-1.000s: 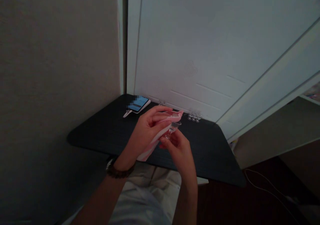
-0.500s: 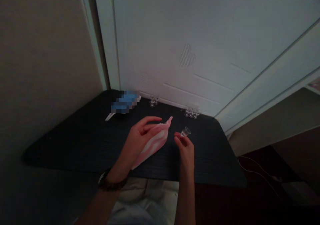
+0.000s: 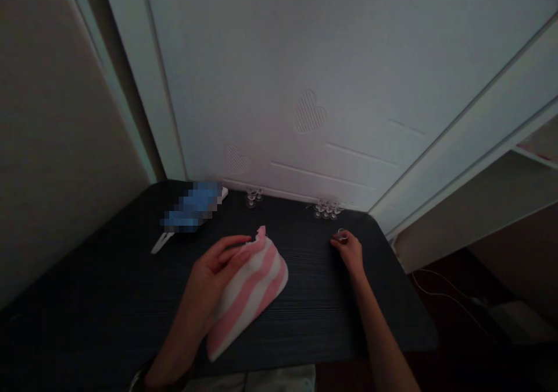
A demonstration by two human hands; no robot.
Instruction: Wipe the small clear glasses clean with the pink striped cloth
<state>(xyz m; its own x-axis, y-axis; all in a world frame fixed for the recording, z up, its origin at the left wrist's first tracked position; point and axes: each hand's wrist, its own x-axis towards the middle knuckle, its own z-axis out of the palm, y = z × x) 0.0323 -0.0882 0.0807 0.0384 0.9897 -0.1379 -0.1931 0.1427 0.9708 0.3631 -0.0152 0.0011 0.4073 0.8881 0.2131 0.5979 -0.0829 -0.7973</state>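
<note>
A pink and white striped cloth (image 3: pixel 257 284) hangs from my left hand (image 3: pixel 213 273), whose fingers are closed on its upper edge. Farther right, over the dark table, my right hand (image 3: pixel 349 249) pinches a small clear glass (image 3: pixel 342 235). Several small clear glasses (image 3: pixel 328 209) stand in a cluster at the table's back edge, up and to the left of my right hand. A smaller group of clear glasses (image 3: pixel 253 196) is at the back, above the cloth.
A blue, pixelated item (image 3: pixel 194 206) with a white strap-like end lies at the back left of the dark table (image 3: pixel 314 322). Behind the table rises a white panel (image 3: pixel 261 60) with heart reliefs. A white cable (image 3: pixel 444 295) runs at the lower right.
My right hand has moved right and away from the cloth with the glass. My left hand and the cloth are farther left, and more stripes show. The camera view has shifted.
</note>
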